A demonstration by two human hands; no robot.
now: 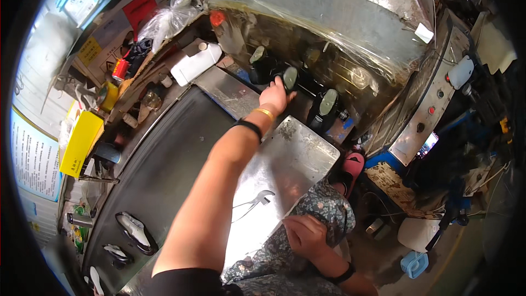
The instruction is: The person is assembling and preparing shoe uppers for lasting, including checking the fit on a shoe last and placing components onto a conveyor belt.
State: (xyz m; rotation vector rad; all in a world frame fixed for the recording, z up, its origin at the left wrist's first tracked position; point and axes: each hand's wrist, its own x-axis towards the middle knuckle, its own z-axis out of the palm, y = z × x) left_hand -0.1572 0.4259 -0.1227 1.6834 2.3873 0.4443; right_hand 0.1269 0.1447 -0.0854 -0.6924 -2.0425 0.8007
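Observation:
My left hand [273, 98] is stretched far forward, its fingers closed around the middle one of three dark pieces, each with a pale green oval top. That middle piece [290, 78] stands between a left piece [257, 55] and a right piece [328, 103], at the front of a machine. My right hand [307, 236] rests low over the dark flowered apron [329, 203], fingers loosely curled and nothing visible in them. Below my left hand lies a bare metal tray [309, 142]. On its bright surface sits a small metal hooked tool [262, 197].
A dark curved conveyor belt [181, 137] runs at left, carrying black shoes [134, 233] at its near end. Beside it stand a white jug [196, 63] and a cluttered shelf. Behind, a large metal hood [318, 0] hangs. A panel with buttons [430, 110] is at right; pink slippers [352, 165] lie below.

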